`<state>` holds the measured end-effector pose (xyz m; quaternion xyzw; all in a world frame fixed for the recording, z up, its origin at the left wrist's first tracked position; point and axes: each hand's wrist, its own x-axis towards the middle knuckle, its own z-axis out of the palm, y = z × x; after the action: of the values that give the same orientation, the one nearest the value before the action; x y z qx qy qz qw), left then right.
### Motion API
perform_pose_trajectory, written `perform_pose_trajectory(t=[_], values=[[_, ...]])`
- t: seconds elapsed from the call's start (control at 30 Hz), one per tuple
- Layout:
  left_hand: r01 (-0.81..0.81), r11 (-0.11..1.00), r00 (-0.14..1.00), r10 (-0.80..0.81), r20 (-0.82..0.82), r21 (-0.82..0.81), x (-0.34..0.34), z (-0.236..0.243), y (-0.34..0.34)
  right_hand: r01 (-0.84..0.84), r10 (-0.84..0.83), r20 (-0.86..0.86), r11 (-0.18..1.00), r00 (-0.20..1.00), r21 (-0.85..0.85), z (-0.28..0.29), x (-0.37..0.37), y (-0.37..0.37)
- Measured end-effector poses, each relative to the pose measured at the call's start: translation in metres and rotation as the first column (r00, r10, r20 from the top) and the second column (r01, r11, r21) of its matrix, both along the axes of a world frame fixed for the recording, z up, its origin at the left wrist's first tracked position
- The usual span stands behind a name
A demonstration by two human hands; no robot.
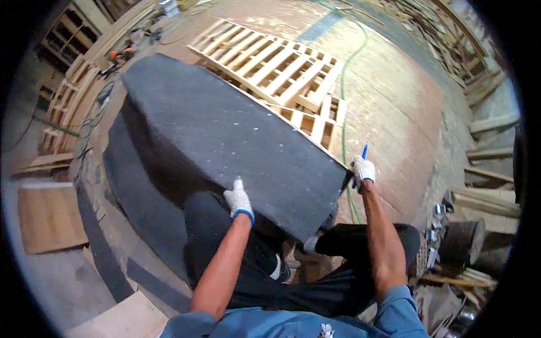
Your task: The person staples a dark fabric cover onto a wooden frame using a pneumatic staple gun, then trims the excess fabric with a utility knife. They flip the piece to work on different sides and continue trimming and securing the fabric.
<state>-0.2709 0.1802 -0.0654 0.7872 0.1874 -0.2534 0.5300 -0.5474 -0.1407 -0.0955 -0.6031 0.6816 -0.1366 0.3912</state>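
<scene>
Item: upright wooden slat rack (70, 107), at the far left edge. Item: brown board (51, 218), lying flat below it. Item: black sheet (242, 135), the main piece; we found it spread across the middle before the knees, its left side falling in deep folds toward the floor and its right end reaching the right hand. Small pale marks dotted its upper face.

Item: left hand (239, 200), in a white glove with a blue cuff. We noted the forearm slanting up and inward, the forefinger pointing away from the body, thumb and finger apart, the hand resting on the sheet's near edge without a clasp.

Item: pale slatted frame (287, 75), just beyond the sheet's far edge. Item: green hose (343, 112), running past the frame's right side.

Item: right hand (364, 169), gloved alike, arm nearly straight. We saw its fingers closed round a slim blue tool (365, 151), tip upward, at the sheet's right corner; whether they pinched the sheet too, we could not tell.

Item: dark drum (462, 242), at the far right.
</scene>
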Motion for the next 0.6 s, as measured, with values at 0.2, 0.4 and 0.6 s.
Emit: perform_pose_trajectory(t=[0.2, 0.4, 0.6], values=[[-0.067, 0.946, 0.934, -0.053, -0.355, -0.319, -0.053, 0.004, 0.019, 0.128, -0.665, 0.599, 0.710, 0.446, 0.692, -0.025, 0.003, 0.079], [0.040, 0.983, 0.910, -0.110, -0.399, -0.179, -0.090, 0.017, 0.030, 0.011, -0.745, 0.597, 0.628, 0.297, 0.778, -0.043, 0.008, 0.133], [0.133, 0.974, 0.926, -0.188, -0.329, -0.183, -0.095, 0.051, 0.024, -0.151, -0.641, 0.718, 0.709, 0.270, 0.689, -0.010, 0.006, 0.121]])
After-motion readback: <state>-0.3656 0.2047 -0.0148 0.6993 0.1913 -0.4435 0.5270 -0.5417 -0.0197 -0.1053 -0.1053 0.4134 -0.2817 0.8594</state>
